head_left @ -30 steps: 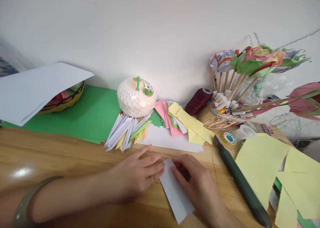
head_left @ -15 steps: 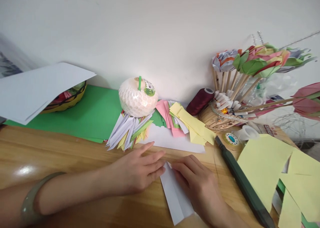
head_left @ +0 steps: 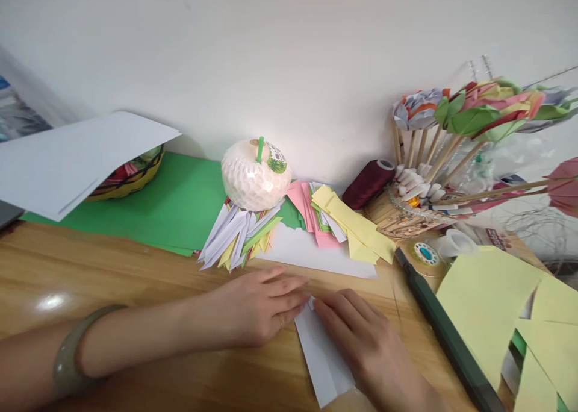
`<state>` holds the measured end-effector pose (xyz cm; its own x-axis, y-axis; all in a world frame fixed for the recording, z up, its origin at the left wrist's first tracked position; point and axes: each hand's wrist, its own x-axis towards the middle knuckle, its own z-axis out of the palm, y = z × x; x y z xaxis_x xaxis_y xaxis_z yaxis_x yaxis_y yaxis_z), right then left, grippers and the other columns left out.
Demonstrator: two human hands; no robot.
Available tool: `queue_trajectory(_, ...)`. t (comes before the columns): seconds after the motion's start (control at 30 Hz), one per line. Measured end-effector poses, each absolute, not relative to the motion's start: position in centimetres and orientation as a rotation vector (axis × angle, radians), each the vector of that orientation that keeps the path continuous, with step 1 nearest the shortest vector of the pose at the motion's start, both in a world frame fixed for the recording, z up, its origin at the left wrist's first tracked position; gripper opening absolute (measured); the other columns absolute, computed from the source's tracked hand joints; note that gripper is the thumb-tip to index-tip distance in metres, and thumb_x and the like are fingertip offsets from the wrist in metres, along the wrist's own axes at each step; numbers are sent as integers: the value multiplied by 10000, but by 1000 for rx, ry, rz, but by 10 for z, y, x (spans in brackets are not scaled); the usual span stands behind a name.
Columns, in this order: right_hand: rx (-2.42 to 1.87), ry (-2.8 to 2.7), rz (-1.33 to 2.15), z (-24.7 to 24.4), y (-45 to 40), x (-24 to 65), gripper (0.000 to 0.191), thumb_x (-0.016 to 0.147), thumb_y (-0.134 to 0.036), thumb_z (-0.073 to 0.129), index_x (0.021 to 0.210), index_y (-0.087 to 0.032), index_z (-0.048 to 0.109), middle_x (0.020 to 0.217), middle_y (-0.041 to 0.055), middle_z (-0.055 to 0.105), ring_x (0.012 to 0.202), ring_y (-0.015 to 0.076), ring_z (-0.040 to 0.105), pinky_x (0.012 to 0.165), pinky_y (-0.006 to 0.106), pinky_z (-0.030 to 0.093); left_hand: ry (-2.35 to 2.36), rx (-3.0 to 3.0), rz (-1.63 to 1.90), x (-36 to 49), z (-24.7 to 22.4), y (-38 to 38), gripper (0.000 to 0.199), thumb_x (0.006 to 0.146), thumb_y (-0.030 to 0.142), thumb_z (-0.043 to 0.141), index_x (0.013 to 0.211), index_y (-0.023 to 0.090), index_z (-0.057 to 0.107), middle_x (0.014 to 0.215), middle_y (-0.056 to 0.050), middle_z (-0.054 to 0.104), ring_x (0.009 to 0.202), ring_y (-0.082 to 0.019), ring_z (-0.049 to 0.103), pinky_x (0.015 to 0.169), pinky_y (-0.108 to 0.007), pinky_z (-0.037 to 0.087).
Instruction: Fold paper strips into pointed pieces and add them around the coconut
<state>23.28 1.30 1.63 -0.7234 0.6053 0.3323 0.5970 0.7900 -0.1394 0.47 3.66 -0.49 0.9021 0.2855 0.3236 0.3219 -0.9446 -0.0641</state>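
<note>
Pressing near the far end of a white paper strip [head_left: 318, 358], right hand [head_left: 363, 337] has bent fingers on it; can't tell if pinching. Left hand [head_left: 264, 309] spread, fingertips by the strip's far left edge; hands close, not clasped. Strip lies on near bench [head_left: 226, 382], right of centre. Lengthwise crease done, small fold at far tip; remaining folds can't be judged. Pointed folded pieces [head_left: 235, 234] beyond look finished; yellow strips [head_left: 343, 216] look flat, unfolded. Paper matte, crisp; bench smooth, wood-grained; wrapped fruit [head_left: 255, 180] rounded, bumpy, shiny.
</note>
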Motion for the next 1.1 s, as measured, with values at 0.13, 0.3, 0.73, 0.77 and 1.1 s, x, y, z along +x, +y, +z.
queue_trajectory(0.13,-892,-2643,7,17,11,232,418,985,-136,223,933,-96,635,811,110,635,718,206,561,588,317,507,-471,-2936,-476,5,-3,37,344,990,132,307,1213,66,560,1260,-70,595,1229,-268,471,1013,-424,382)
queue_trajectory(0.3,-867,-2669,-33,18,10,232,407,974,-109,234,932,-81,637,785,107,628,696,204,561,580,315,501,-478,-2934,-446,5,1,36,315,980,151,366,1208,76,569,1252,-73,599,1230,-289,468,1003,-411,396)
queue_trajectory(0.73,-853,-2631,-12,13,11,240,443,995,-154,202,955,-84,637,836,118,660,747,201,592,619,311,508,-540,-3014,-461,2,-2,37,306,1006,168,335,1244,146,525,1318,-25,550,1317,-247,362,1064,-450,311)
queue_trajectory(0.77,-843,-2628,-27,14,11,240,439,994,-148,206,954,-84,638,836,116,663,750,201,597,623,309,507,-538,-3011,-462,2,-1,37,302,1005,169,341,1241,145,528,1320,-24,549,1317,-245,361,1068,-450,303)
queue_trajectory(1.1,-947,-2630,84,12,11,239,417,1010,-222,223,1067,-117,623,923,102,660,808,189,578,683,314,504,-589,-3052,-531,2,-2,38,266,986,181,410,1208,174,556,1289,-7,576,1274,-260,427,1049,-468,323)
